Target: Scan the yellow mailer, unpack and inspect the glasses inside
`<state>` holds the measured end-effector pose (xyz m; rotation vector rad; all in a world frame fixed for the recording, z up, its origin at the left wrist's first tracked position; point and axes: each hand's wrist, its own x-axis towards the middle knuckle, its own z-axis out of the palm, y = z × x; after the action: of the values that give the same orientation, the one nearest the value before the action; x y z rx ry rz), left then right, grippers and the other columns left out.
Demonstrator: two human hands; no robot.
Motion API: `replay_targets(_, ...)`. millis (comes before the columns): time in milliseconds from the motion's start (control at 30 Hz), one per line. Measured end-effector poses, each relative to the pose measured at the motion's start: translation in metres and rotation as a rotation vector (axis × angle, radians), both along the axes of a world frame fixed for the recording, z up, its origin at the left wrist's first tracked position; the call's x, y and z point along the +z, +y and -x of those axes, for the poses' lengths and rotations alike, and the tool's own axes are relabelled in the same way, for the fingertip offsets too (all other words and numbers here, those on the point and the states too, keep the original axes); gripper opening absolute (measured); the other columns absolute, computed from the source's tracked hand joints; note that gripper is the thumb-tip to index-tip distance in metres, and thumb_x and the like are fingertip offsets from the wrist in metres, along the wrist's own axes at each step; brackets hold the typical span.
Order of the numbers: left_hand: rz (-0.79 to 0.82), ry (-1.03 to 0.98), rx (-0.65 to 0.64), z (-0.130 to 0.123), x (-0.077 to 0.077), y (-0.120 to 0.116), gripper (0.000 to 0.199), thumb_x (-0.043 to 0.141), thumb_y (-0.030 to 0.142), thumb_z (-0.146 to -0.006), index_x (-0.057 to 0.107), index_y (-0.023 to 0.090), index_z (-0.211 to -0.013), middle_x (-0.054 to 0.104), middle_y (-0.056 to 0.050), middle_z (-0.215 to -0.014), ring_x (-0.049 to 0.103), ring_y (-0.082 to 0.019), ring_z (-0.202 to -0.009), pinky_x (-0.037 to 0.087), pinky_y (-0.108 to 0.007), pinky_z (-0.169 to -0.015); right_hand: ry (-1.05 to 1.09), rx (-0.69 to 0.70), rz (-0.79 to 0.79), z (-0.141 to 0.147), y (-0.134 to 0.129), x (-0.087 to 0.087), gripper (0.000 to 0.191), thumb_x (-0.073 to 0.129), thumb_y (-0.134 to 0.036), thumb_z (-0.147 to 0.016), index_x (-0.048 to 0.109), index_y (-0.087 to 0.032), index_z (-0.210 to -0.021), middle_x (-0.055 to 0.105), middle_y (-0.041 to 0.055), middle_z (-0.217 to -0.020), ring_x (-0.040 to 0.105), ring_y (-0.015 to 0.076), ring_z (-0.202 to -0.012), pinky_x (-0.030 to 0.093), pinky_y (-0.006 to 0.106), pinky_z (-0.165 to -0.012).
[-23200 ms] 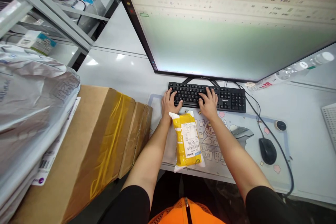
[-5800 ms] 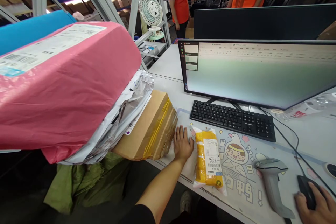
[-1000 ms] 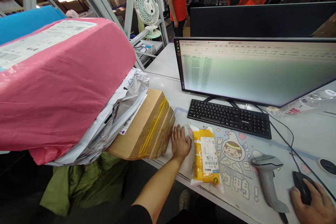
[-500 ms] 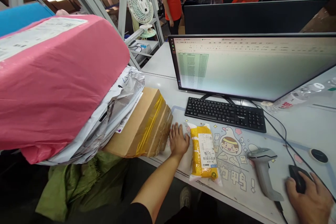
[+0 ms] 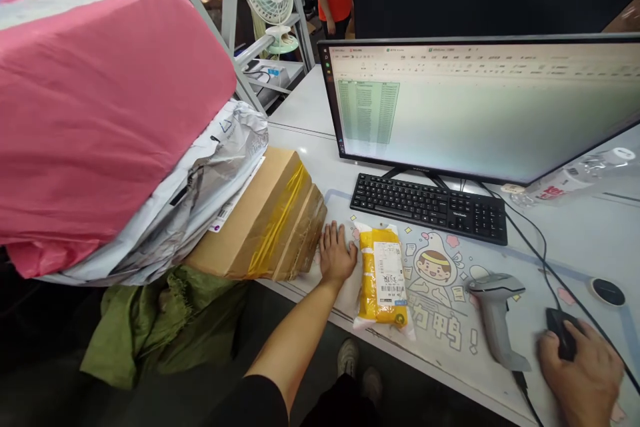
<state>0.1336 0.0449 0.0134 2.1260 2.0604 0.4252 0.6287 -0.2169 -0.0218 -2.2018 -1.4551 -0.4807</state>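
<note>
Yellow parcel (image 5: pixel 383 280) lies label-up, presumably for legibility; right hand (image 5: pixel 583 361) grips black mouse (image 5: pixel 561 325), apparently to steer it; left hand (image 5: pixel 337 257) flat, fingers spread, grasping nothing, likely bracing.

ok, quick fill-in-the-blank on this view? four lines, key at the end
1. The right hand rests on the ____.
2. The left hand lies between the cardboard boxes and the ____ parcel.
3. As the wearer sees it, the scanner lies to the parcel's ____.
4. The keyboard is coloured ____.

Missing words: mouse; yellow; right; black.
</note>
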Motion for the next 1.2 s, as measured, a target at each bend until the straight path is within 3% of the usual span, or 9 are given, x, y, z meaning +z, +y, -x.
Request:
replay_targets(333, 0.000, -0.015, 0.007, -0.001, -0.001, 0.000, 0.062, 0.052, 0.032, -0.103, 0.058, 0.013, -0.161, 0.043, -0.016, -0.177, 0.036, -0.035, -0.166, 0.031, -0.056, -0.137, -0.059, 0.053, -0.019, -0.006, -0.001, 0.000, 0.052, 0.068, -0.030, -0.087, 0.067, -0.007, -0.134, 0.070, 0.0257, -0.141, 0.068, 0.0443, -0.132, 0.051, 0.060, -0.116)
replay_targets(567, -0.002, 0.001, 0.001, 0.000, -0.002, 0.001, 0.062, 0.051, 0.033, -0.104, 0.057, 0.011, -0.161, 0.042, -0.016, -0.177, 0.036, -0.035, -0.166, 0.033, -0.056, -0.136, -0.168, 0.092, -0.131, -0.011, 0.001, -0.003, 0.048, 0.075, -0.026, -0.083, 0.073, -0.008, -0.128, 0.074, 0.0230, -0.128, 0.073, 0.0390, -0.114, 0.057, 0.051, -0.100)
replay_targets(800, -0.018, 0.003, 0.002, 0.000, -0.004, 0.001, 0.061, 0.052, 0.033, -0.104, 0.057, 0.013, -0.161, 0.043, -0.016, -0.177, 0.036, -0.035, -0.167, 0.032, -0.055, -0.136, -0.102, 0.122, -0.120, -0.012, -0.001, -0.006, 0.054, 0.077, -0.022, -0.082, 0.070, -0.008, -0.134, 0.067, 0.0263, -0.145, 0.068, 0.0457, -0.129, 0.054, 0.060, -0.108)
replay_targets(1200, -0.016, -0.002, 0.010, 0.000, -0.004, 0.001, 0.060, 0.052, 0.032, -0.103, 0.058, 0.013, -0.160, 0.042, -0.016, -0.177, 0.036, -0.035, -0.166, 0.032, -0.056, -0.136, -0.084, 0.099, -0.117, -0.012, -0.002, -0.006, 0.053, 0.078, -0.024, -0.081, 0.072, -0.009, -0.131, 0.072, 0.0246, -0.130, 0.070, 0.0438, -0.119, 0.054, 0.057, -0.102)
